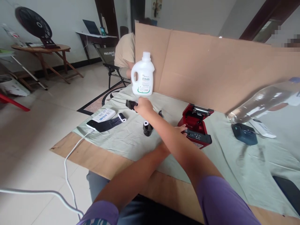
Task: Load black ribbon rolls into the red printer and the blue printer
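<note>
My arms cross, the right over the left. My right hand (143, 107) reaches to the left side of the cloth, its fingers closed on a small black item (131, 104). My left hand (183, 128) rests against the left side of a red and black device (199, 137) with its lid raised; its visible fingers are apart, the rest hidden by my right forearm. Between them stands a black roll with a white core (147, 128), partly behind that forearm. Further left, another roll (122, 117) trails a dark strip beside a white box (104, 115).
A white jug (143, 75) stands at the back before a cardboard panel (194, 62). At right are a large clear bottle (260, 100), a dark device (244, 133) and a phone (287, 190). A white cable (67, 168) hangs off the left edge. A person (125, 51) sits behind.
</note>
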A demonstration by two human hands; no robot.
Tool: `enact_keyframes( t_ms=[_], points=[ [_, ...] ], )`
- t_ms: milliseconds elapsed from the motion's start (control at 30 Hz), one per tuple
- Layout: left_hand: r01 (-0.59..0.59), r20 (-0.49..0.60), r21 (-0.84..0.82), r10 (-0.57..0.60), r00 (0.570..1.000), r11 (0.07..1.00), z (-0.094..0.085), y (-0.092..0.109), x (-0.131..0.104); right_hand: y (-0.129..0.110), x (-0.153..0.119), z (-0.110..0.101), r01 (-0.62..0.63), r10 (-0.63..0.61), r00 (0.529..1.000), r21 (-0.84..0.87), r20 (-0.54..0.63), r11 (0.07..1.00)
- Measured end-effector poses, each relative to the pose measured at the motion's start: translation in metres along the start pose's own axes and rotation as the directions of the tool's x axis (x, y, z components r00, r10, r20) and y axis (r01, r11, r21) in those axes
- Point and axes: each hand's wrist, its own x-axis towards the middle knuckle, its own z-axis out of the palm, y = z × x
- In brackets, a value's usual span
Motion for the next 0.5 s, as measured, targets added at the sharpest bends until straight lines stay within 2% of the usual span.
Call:
enact_keyframes(
  t_ms=[67, 133, 300, 400, 500],
  points=[
    [-0.012, 0.022, -0.012, 0.012, 1.000, 1.000, -0.004, 0.004, 0.000, -0.013, 0.001, 0.020, 0.013, 0.000, 0.996, -0.137, 0.094, 0.990],
    [-0.033, 0.016, -0.005, 0.033, 0.999, 0.999, -0.006, 0.007, 0.000, -0.019, -0.001, 0.037, 0.031, -0.004, 0.989, -0.178, 0.148, 0.983],
    [-0.033, -0.057, 0.030, 0.034, 0.998, 0.999, -0.003, 0.006, -0.003, -0.014, -0.013, 0.066, 0.056, -0.024, 0.987, -0.201, 0.158, 0.978],
    [-0.046, -0.067, 0.031, 0.048, 0.997, 0.998, -0.001, 0.004, -0.002, -0.011, -0.019, 0.072, 0.045, -0.008, 0.988, -0.231, 0.157, 0.972],
    [-0.050, -0.029, 0.009, 0.051, 0.998, 0.999, -0.002, 0.003, -0.001, -0.007, -0.021, 0.059, 0.051, -0.015, 0.989, -0.244, 0.149, 0.968]
  ],
)
